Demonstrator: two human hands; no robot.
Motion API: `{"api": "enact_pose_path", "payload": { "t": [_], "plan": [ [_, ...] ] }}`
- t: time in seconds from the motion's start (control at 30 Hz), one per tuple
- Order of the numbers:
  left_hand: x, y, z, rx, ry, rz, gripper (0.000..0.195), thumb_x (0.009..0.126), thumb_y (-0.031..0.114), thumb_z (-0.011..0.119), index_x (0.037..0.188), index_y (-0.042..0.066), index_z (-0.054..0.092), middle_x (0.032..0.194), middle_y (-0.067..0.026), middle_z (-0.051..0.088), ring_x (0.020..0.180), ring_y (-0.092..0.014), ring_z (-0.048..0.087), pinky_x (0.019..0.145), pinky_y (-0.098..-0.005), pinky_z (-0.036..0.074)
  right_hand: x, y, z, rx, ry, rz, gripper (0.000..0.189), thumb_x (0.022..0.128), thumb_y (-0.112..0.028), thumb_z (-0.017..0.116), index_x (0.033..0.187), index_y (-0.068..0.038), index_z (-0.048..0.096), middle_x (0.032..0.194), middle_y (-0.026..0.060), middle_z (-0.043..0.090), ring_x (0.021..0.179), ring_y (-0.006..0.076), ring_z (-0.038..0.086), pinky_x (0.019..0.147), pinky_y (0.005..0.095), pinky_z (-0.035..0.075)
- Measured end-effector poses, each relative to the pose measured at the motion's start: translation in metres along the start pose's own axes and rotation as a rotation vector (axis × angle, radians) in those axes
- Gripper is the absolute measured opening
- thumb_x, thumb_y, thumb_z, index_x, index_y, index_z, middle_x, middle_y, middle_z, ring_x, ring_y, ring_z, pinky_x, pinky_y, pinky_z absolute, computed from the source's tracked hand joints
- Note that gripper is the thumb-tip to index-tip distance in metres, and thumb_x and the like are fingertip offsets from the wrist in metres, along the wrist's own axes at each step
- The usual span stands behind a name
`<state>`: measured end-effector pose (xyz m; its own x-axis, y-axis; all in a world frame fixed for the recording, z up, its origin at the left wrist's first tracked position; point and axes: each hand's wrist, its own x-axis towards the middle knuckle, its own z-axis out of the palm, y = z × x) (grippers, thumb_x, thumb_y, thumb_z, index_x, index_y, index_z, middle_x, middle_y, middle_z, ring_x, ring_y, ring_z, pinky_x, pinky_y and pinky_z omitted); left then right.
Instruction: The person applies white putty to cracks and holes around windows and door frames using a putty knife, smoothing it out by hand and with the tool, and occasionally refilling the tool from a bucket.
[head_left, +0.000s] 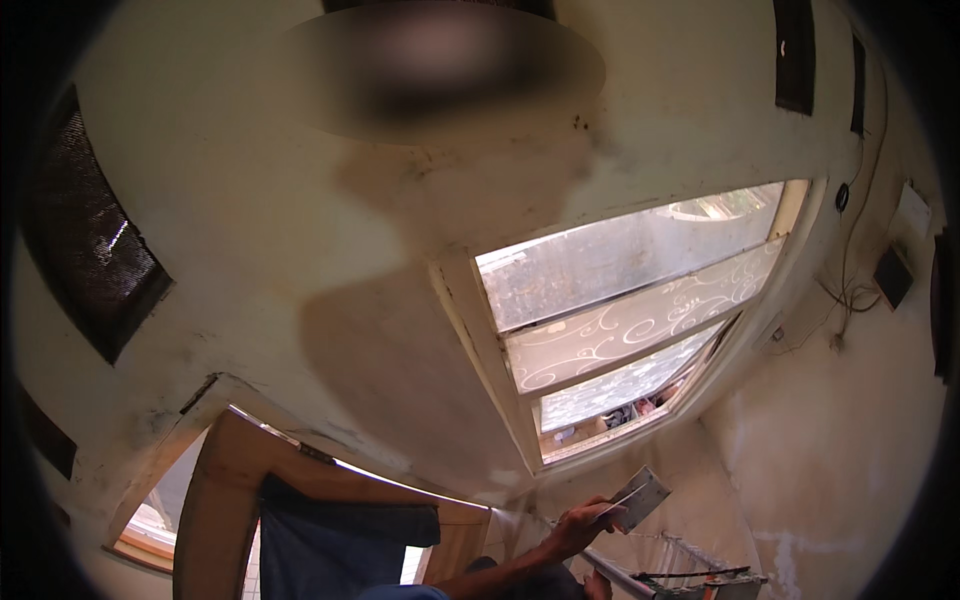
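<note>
My left hand (589, 525) grips a flat grey metal plate (643, 501), with what looks like a second thin blade lying against it. That forearm reaches in from the bottom, out of a blue sleeve (405, 592). Low at the bottom edge, my right hand (598, 586) shows only in part, beside a pale metal rail (619, 574); whether it holds anything is hidden. Just right of it is a stained metal frame (686, 559), perhaps a ladder, with a dark bar across it. Dark clothing over my legs shows near the forearm.
Ahead is a stained plaster wall (247, 217) with a louvred window (637, 322) of patterned glass. Lower left are a wooden door frame (225, 480) and a hanging dark blue cloth (337, 547). Loose cables and a dark box (892, 276) are on the right wall.
</note>
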<state>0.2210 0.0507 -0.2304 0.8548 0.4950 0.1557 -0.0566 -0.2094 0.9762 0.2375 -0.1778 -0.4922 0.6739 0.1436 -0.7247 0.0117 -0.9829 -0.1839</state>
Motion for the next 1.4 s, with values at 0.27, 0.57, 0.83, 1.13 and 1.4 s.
{"api": "enact_pose_path", "payload": {
  "t": [0.27, 0.57, 0.83, 1.13, 1.4],
  "plan": [
    [-0.027, 0.033, -0.013, 0.066, 0.184, -0.003, 0.026, 0.092, 0.005, 0.059, 0.117, 0.005, 0.064, 0.091, -0.0076, 0.063, 0.083, -0.019, 0.065, 0.073, -0.0291, 0.053, 0.082, 0.075, 0.108, -0.057, 0.002, -0.376, 0.065, 0.088, -0.052, 0.056, 0.138, -0.010, 0.047, 0.140, 0.0226, 0.048, 0.120, 0.0449, 0.052, 0.101, 0.0497, 0.042],
    [-0.051, 0.049, -0.009, 0.005, 0.275, -0.156, 0.022, 0.094, 0.009, 0.059, 0.115, 0.005, 0.065, 0.088, -0.0046, 0.063, 0.080, -0.015, 0.064, 0.073, -0.0280, 0.051, 0.009, 0.025, 0.028, -0.012, -0.059, -0.165, 0.063, 0.089, -0.051, 0.056, 0.138, -0.014, 0.045, 0.139, 0.0186, 0.046, 0.119, 0.0395, 0.053, 0.100, 0.0456, 0.043],
    [-0.050, 0.044, -0.004, 0.091, 0.274, -0.138, 0.022, 0.095, 0.010, 0.059, 0.116, 0.005, 0.065, 0.093, -0.0065, 0.064, 0.082, -0.014, 0.065, 0.070, -0.0273, 0.051, -0.009, 0.006, 0.020, -0.037, -0.071, -0.185, 0.055, 0.090, -0.048, 0.054, 0.132, -0.012, 0.049, 0.131, 0.0159, 0.051, 0.115, 0.0341, 0.054, 0.097, 0.0439, 0.044],
    [-0.026, 0.059, -0.001, 0.008, 0.367, -0.218, 0.019, 0.093, 0.006, 0.059, 0.111, 0.002, 0.065, 0.091, -0.0074, 0.065, 0.080, -0.016, 0.065, 0.070, -0.0296, 0.050, -0.011, -0.017, 0.016, 0.007, -0.146, -0.283, 0.048, 0.092, -0.045, 0.052, 0.125, -0.010, 0.054, 0.122, 0.0129, 0.056, 0.110, 0.0281, 0.056, 0.093, 0.0420, 0.045],
    [0.007, 0.123, -0.030, 0.057, 0.510, 0.014, 0.018, 0.094, 0.007, 0.057, 0.107, -0.003, 0.065, 0.091, -0.0111, 0.065, 0.080, -0.017, 0.066, 0.071, -0.0299, 0.051, -0.035, -0.116, -0.012, 0.470, -0.619, -0.399, 0.043, 0.094, -0.042, 0.050, 0.119, -0.008, 0.057, 0.115, 0.0102, 0.061, 0.106, 0.0228, 0.058, 0.090, 0.0403, 0.046]
  ]
}}
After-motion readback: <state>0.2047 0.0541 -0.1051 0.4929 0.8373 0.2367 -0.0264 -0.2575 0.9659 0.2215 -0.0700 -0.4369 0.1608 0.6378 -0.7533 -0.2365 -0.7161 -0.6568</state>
